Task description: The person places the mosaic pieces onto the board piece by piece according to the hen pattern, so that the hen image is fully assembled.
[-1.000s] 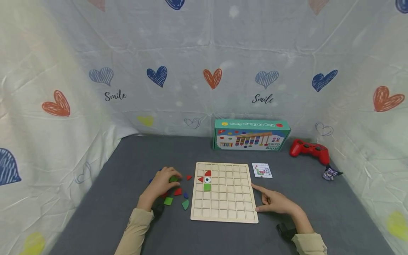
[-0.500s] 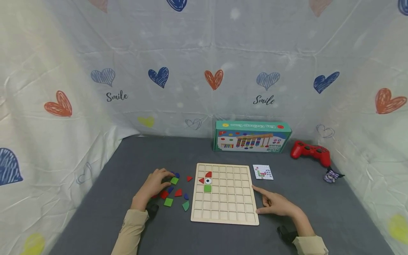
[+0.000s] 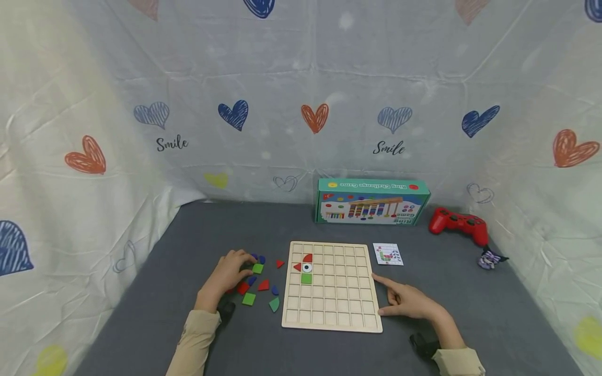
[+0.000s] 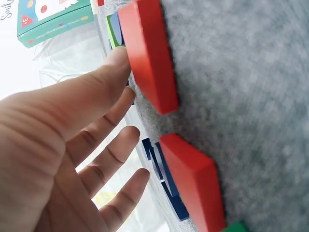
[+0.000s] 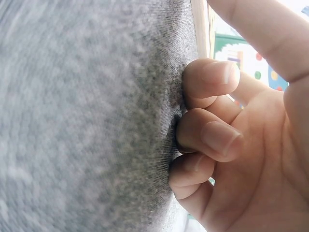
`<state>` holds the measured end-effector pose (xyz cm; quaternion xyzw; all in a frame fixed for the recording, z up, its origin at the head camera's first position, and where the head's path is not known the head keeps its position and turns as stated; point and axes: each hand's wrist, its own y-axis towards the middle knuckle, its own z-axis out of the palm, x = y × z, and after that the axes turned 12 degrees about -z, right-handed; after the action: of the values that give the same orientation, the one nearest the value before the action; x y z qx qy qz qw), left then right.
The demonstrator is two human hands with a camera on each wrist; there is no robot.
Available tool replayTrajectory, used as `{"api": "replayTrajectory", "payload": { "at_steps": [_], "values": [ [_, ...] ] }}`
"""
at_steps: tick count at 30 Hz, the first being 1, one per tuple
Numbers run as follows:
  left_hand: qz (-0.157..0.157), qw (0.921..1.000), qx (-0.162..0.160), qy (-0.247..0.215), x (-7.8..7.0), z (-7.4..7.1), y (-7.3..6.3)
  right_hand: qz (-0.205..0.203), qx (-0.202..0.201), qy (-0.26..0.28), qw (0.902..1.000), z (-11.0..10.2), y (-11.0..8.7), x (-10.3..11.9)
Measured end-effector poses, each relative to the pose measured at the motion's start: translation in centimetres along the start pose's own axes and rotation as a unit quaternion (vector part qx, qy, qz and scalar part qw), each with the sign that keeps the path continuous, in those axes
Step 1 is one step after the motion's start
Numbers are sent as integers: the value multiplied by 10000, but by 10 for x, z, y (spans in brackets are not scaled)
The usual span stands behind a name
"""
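Note:
My left hand [image 3: 226, 271] hovers over a scatter of coloured shape pieces left of the board, fingers apart and slightly bent. The fingertips are close to a green square [image 3: 257, 268] and small blue pieces [image 3: 262, 259]. In the left wrist view the thumb overlaps a red block [image 4: 149, 58]; a second red block [image 4: 195, 183] lies nearer. My right hand [image 3: 409, 299] touches the right edge of the wooden grid board [image 3: 336, 290] with index finger and thumb, its other fingers curled against the cloth. On the board sit a red quarter-round [image 3: 308, 258], red triangle [image 3: 297, 267], eye tile [image 3: 307, 267] and green square [image 3: 306, 279].
A small pattern card [image 3: 388, 254] lies right of the board. Behind stands a green game box [image 3: 371, 202]; a red game controller [image 3: 458, 224] and a small dark charm [image 3: 491, 258] are at the far right. A loose red triangle [image 3: 279, 264] lies by the board's left edge.
My left hand has drawn back to the left, uncovering the green square and blue pieces beneath it, then stayed nearly still. My right hand keeps its place at the board's edge.

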<state>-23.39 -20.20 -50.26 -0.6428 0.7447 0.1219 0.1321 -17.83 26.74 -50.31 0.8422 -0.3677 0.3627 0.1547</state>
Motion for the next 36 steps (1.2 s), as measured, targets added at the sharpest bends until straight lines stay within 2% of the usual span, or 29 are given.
{"api": "replayTrajectory", "payload": {
  "at_steps": [6,13,21,28,36],
  "values": [
    [12,10000,-74,56,-3,-2,-2,-37,13,-15,10000,0,0,0],
    [33,9994,-323,115,-6,-3,-2,-31,18,-5,10000,-1,0,0],
    [173,9989,-408,151,-23,-3,-2,-80,-2,-8,10000,0,0,-1],
    [327,9987,-361,133,-38,-1,-5,-2,-4,-11,10000,1,0,-1],
    [597,9967,-538,79,-53,6,-6,-98,-40,-20,9999,0,0,-1]
  ]
}}
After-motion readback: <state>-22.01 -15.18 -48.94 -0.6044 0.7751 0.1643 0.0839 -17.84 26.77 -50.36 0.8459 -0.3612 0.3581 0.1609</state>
